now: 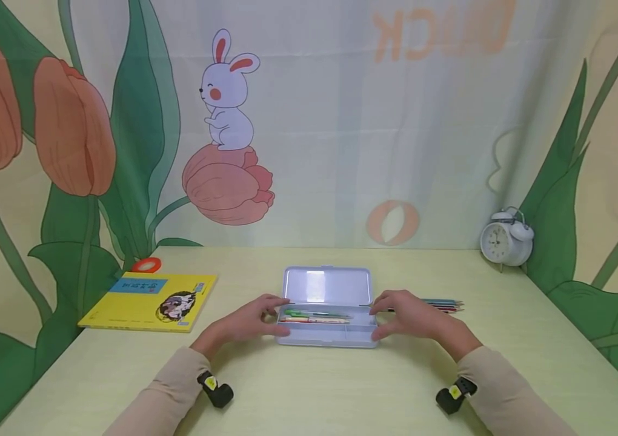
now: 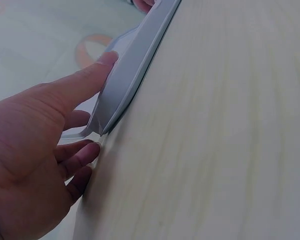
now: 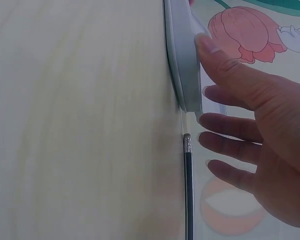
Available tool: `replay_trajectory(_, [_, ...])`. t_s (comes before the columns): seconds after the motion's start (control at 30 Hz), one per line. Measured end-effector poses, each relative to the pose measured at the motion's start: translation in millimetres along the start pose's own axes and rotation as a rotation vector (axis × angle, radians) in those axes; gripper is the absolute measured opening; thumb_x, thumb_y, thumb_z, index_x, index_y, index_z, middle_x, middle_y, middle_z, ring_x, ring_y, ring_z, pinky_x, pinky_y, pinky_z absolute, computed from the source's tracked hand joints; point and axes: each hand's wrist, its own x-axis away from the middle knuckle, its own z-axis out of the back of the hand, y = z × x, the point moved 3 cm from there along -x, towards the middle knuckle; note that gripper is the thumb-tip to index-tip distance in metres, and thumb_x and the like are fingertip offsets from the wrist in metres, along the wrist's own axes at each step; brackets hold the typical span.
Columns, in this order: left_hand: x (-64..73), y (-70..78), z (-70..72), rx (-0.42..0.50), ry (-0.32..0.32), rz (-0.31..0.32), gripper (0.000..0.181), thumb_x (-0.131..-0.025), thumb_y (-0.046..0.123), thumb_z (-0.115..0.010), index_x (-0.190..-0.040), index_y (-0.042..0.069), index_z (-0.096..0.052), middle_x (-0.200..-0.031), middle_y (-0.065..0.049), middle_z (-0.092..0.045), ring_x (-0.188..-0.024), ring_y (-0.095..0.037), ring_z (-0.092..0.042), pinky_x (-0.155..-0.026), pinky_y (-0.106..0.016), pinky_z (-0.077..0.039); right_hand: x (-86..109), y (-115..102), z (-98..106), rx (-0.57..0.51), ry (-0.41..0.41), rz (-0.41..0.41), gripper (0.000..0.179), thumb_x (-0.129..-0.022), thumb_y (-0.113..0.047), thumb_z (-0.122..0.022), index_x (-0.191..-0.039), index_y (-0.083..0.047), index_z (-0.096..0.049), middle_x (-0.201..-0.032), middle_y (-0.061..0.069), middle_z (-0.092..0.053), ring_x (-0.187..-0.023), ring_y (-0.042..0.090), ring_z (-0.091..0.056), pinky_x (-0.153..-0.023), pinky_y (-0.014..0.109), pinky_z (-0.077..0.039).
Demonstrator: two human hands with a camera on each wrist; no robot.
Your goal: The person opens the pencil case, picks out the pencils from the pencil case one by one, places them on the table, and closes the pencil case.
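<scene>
A pale lavender pencil case (image 1: 326, 338) lies with its lid (image 1: 328, 286) raised toward the back of the table. Inside, in the back compartment, are a green pen (image 1: 314, 313) and a white-and-red pen (image 1: 314, 320). My left hand (image 1: 246, 321) holds the case's left end, thumb at the front rim and index finger farther back. At the opposite end my right hand (image 1: 409, 315) holds it the same way. In both wrist views the remaining fingers are bent loosely beside the case. Several pencils (image 1: 445, 305) lie just beyond the right hand, partly hidden by it.
To the left lies a yellow book (image 1: 148, 303), with an orange-red ring (image 1: 146, 264) behind it. A white alarm clock (image 1: 507, 237) stands at the back right corner. A printed curtain (image 1: 320, 121) hangs behind the pale wooden table (image 1: 331, 393).
</scene>
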Motion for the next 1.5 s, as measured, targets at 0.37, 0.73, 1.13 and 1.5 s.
replay_trajectory(0.37, [-1.6, -4.4, 1.2, 0.02, 0.05, 0.0, 0.074, -0.081, 0.043, -0.083, -0.145, 0.019, -0.053, -0.153, -0.003, -0.037, -0.119, -0.022, -0.049, -0.096, -0.04, -0.046, -1.9, 0, -1, 0.078, 0.036, -0.068, 0.075, -0.071, -0.05, -0.086, -0.126, -0.002, -0.068, -0.138, 0.024, -0.054, -0.127, 0.045, -0.049, -0.104, 0.063, -0.037])
replay_trajectory(0.73, [-6.4, 4.0, 3.1, 0.019, 0.091, 0.017, 0.079, -0.074, 0.036, -0.09, -0.14, 0.018, -0.053, -0.147, -0.001, -0.038, -0.121, -0.025, -0.047, -0.099, -0.042, -0.047, 0.3, -1, 0, 0.058, 0.104, -0.078, 0.118, -0.065, -0.048, -0.091, -0.156, -0.003, -0.03, -0.159, 0.026, -0.026, -0.14, 0.048, -0.033, -0.107, 0.067, -0.03])
replay_trajectory(1.13, [-3.9, 6.8, 2.4, 0.035, 0.106, -0.023, 0.076, -0.07, 0.031, -0.093, -0.13, 0.013, -0.05, -0.141, -0.003, -0.04, -0.119, -0.025, -0.047, -0.095, -0.039, -0.047, -1.8, 0, -1, -0.105, 0.097, -0.132, 0.145, -0.058, -0.045, -0.095, -0.162, -0.014, 0.001, -0.163, 0.015, -0.022, -0.142, 0.038, -0.034, -0.112, 0.058, -0.03])
replay_trajectory(1.5, [-4.7, 3.4, 0.1, 0.131, 0.101, 0.033, 0.081, -0.071, 0.026, -0.093, -0.128, 0.011, -0.038, -0.124, -0.006, -0.059, -0.112, -0.024, -0.054, -0.095, -0.041, -0.044, -4.0, 0, 3, -0.09, 0.163, -0.091, 0.148, -0.052, -0.045, -0.097, -0.16, -0.008, -0.003, -0.143, 0.015, -0.049, -0.132, 0.035, -0.046, -0.108, 0.056, -0.037])
